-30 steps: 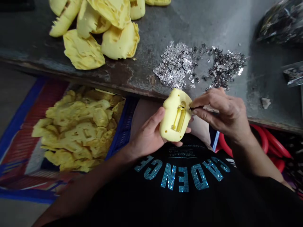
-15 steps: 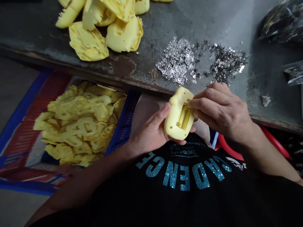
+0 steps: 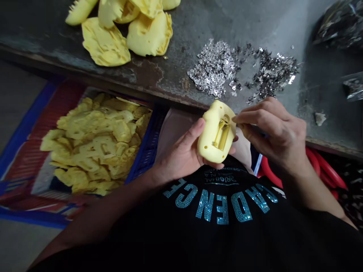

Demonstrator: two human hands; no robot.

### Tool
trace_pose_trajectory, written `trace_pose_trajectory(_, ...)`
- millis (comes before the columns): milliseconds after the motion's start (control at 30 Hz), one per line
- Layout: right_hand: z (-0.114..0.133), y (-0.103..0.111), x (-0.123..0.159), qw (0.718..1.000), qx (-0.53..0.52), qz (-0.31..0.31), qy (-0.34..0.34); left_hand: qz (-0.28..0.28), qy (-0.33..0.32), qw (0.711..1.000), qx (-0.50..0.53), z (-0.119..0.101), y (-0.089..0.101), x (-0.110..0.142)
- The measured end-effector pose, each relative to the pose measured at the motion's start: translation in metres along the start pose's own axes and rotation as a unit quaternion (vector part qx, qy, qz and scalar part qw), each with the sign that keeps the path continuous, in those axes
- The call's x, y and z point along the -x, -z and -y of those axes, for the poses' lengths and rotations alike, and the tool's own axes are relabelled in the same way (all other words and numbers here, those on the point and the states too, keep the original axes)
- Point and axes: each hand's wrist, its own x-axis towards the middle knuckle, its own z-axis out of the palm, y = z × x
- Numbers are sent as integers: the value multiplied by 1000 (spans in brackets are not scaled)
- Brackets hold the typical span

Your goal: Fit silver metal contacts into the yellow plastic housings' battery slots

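Left grip (image 3: 181, 147) curled around yellow moulded piece (image 3: 205, 145), recessed slot (image 3: 221, 133) upward; right grip (image 3: 272, 128) near-closed pinch just beside piece, contents cannot be told.

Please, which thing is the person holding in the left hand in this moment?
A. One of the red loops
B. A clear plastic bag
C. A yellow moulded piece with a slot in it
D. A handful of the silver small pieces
C. The left hand cradles the yellow moulded piece against the palm, with the thumb lying across its side.
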Motion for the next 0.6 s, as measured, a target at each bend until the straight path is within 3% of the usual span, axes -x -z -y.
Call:
trace_pose_trajectory(100,-2,-4,3,998,-41,-23,-45,-20,-25,999,-22,2,-2,1)
trace_pose_trajectory(200,-8,-7,3,985,-134,11,-109,-66,-95,989,-90,5,-6,3)
trace_pose_trajectory(333,-14,-14,1,957,-238,43,-161,-62,-159,971,-166,7,-8,10)
trace_pose_trajectory(467,-10,-26,6,947,-278,9,-159,-65,-167,956,-232,6,-7,19)
trace_pose_trajectory(600,-3,-37,12,955,-261,-54,-128,-102,-191,932,-290,9,-3,27)
